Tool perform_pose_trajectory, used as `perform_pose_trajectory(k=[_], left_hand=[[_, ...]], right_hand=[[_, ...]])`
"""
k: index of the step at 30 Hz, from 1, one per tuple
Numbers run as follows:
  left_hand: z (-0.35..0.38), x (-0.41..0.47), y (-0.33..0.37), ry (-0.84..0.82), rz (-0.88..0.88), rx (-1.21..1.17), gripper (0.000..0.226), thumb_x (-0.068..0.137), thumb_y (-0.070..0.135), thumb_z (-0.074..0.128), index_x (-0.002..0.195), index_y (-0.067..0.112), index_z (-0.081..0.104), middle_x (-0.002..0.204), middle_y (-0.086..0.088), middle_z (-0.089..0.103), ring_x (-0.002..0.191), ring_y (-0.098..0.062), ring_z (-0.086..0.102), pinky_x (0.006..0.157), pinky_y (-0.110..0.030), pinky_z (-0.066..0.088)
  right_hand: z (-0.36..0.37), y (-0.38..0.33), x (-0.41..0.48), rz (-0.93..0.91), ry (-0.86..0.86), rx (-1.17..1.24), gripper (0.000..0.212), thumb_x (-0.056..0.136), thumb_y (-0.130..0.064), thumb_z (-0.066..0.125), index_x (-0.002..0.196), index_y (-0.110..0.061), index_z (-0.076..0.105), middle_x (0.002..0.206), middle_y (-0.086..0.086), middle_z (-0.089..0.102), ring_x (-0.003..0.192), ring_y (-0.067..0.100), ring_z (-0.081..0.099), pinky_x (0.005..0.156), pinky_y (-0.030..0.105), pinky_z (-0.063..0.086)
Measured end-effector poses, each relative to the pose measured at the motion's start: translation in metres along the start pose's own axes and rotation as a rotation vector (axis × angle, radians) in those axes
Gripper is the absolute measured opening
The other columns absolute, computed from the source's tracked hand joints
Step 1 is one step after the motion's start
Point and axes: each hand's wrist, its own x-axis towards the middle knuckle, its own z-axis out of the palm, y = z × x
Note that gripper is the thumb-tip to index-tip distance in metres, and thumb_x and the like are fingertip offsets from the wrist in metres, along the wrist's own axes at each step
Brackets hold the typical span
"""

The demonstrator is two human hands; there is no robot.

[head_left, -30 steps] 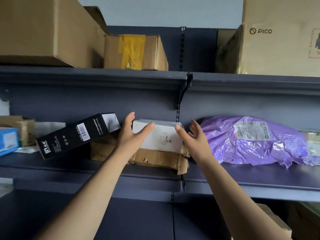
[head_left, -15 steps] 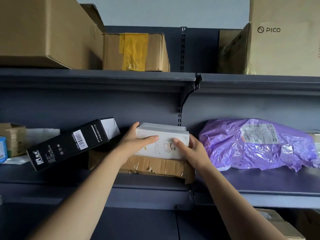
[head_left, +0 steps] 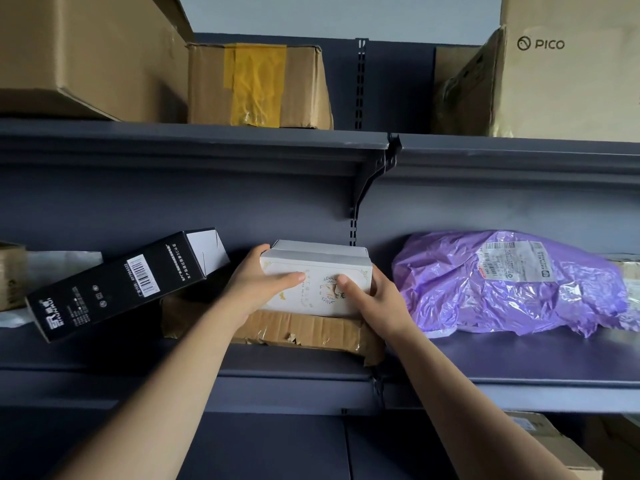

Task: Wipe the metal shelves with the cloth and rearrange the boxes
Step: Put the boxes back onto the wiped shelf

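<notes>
A dark grey-blue metal shelving unit fills the whole view, with a pale wall above it at the top of the frame. The middle shelf (head_left: 519, 362) runs across the centre, and the task's things are here.

In the centre of the frame stands a white box (head_left: 322, 271) with a small gold drawing on its front. The left hand (head_left: 256, 285) grips its left end: the thumb lies on the front face and the fingers go round the side, out of sight. The right hand (head_left: 374, 306) grips the right end in the same way, with the thumb on the front. The lower edge of the white box meets the top of a flat, torn cardboard box (head_left: 311, 330) which lies on the shelf; I cannot tell if it rests there or is a little lifted.

To the left a long black box (head_left: 121, 285) with a barcode label is tilted, its right end higher and near the left hand, its left end low. At the left edge a small cardboard box (head_left: 12, 275) is partly visible. To the right, just beside the right hand, lies a crumpled purple plastic parcel (head_left: 502, 282) with a shipping label.

On the upper shelf (head_left: 207, 143) stand a large cardboard carton (head_left: 86, 53) at the upper left, a cardboard box with yellow tape (head_left: 259, 84) next to it, and a PICO carton (head_left: 571, 74) at the upper right. In the lower right corner, below the middle shelf, one more cardboard box (head_left: 554, 445) shows.
</notes>
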Motion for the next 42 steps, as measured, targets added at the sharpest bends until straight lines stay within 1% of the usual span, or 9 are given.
perform_pose_trajectory(k=[2, 9, 15, 18, 21, 25, 32, 35, 42], left_hand=[[0.001, -0.001, -0.001, 0.01, 0.007, 0.0, 0.079, 0.077, 0.027, 0.088, 0.143, 0.027, 0.046, 0.108, 0.027, 0.053, 0.092, 0.014, 0.05, 0.069, -0.009, 0.039], [0.003, -0.005, -0.01, 0.068, 0.078, -0.007, 0.094, 0.071, 0.041, 0.09, 0.15, 0.03, 0.041, 0.145, 0.013, 0.047, 0.128, -0.008, 0.05, 0.088, -0.017, 0.043], [0.005, -0.017, -0.001, 0.119, 0.182, -0.039, 0.104, 0.057, 0.055, 0.088, 0.147, 0.032, 0.042, 0.142, 0.01, 0.047, 0.131, -0.007, 0.05, 0.11, -0.041, 0.046], [0.007, -0.032, 0.011, 0.116, 0.233, -0.09, 0.098, 0.059, 0.048, 0.09, 0.143, 0.041, 0.04, 0.141, 0.007, 0.047, 0.128, -0.005, 0.051, 0.109, -0.03, 0.043], [0.008, -0.052, 0.024, 0.13, 0.288, -0.115, 0.086, 0.069, 0.027, 0.092, 0.133, 0.048, 0.039, 0.142, 0.005, 0.046, 0.127, -0.004, 0.05, 0.108, -0.027, 0.042], [0.009, -0.083, 0.041, 0.113, 0.311, -0.153, 0.087, 0.056, 0.049, 0.089, 0.127, 0.06, 0.039, 0.143, 0.01, 0.048, 0.129, 0.002, 0.05, 0.112, -0.034, 0.043], [0.021, -0.156, 0.059, 0.098, 0.268, -0.214, 0.094, 0.056, 0.053, 0.087, 0.139, 0.044, 0.045, 0.144, 0.012, 0.051, 0.134, -0.004, 0.048, 0.114, -0.042, 0.041], [0.028, -0.194, 0.067, 0.086, 0.243, -0.23, 0.089, 0.056, 0.047, 0.087, 0.135, 0.042, 0.047, 0.141, 0.011, 0.054, 0.132, -0.003, 0.049, 0.114, -0.04, 0.042], [0.047, -0.288, 0.055, 0.095, 0.154, -0.161, 0.089, 0.061, 0.042, 0.089, 0.138, 0.036, 0.046, 0.141, 0.009, 0.046, 0.131, -0.003, 0.048, 0.112, -0.029, 0.04]], right_hand=[[0.0, 0.001, 0.0, -0.019, 0.005, -0.013, 0.036, 0.091, -0.046, 0.073, 0.123, -0.031, 0.066, 0.11, -0.019, 0.074, 0.105, -0.003, 0.067, 0.095, 0.028, 0.053], [0.0, -0.004, -0.003, -0.056, 0.043, 0.024, 0.031, 0.093, -0.038, 0.073, 0.121, -0.028, 0.069, 0.109, -0.016, 0.075, 0.104, 0.002, 0.069, 0.094, 0.028, 0.055], [-0.003, -0.016, -0.016, -0.089, 0.097, 0.092, 0.03, 0.096, -0.03, 0.07, 0.125, -0.025, 0.067, 0.11, -0.019, 0.074, 0.105, -0.001, 0.068, 0.085, 0.016, 0.052], [-0.007, -0.026, -0.028, -0.09, 0.14, 0.128, 0.028, 0.096, -0.028, 0.07, 0.124, -0.022, 0.066, 0.106, -0.02, 0.074, 0.101, -0.003, 0.068, 0.079, 0.012, 0.05], [-0.014, -0.034, -0.046, -0.093, 0.16, 0.142, 0.028, 0.097, -0.032, 0.069, 0.123, -0.024, 0.066, 0.107, -0.017, 0.074, 0.101, 0.0, 0.069, 0.082, 0.018, 0.052], [-0.029, -0.049, -0.075, -0.111, 0.183, 0.133, 0.028, 0.096, -0.04, 0.069, 0.123, -0.033, 0.063, 0.109, -0.018, 0.074, 0.105, 0.003, 0.069, 0.089, 0.03, 0.055], [-0.059, -0.078, -0.138, -0.201, 0.187, 0.153, 0.03, 0.097, -0.032, 0.069, 0.126, -0.035, 0.06, 0.12, -0.013, 0.071, 0.116, 0.009, 0.065, 0.099, 0.033, 0.05], [-0.072, -0.078, -0.17, -0.152, 0.198, 0.115, 0.053, 0.09, -0.051, 0.069, 0.138, -0.035, 0.053, 0.129, -0.009, 0.066, 0.126, 0.014, 0.059, 0.107, 0.045, 0.047], [-0.093, -0.068, -0.261, -0.005, 0.197, 0.055, 0.069, 0.079, -0.071, 0.067, 0.141, -0.055, 0.041, 0.137, -0.02, 0.057, 0.132, 0.007, 0.05, 0.112, 0.042, 0.043]])
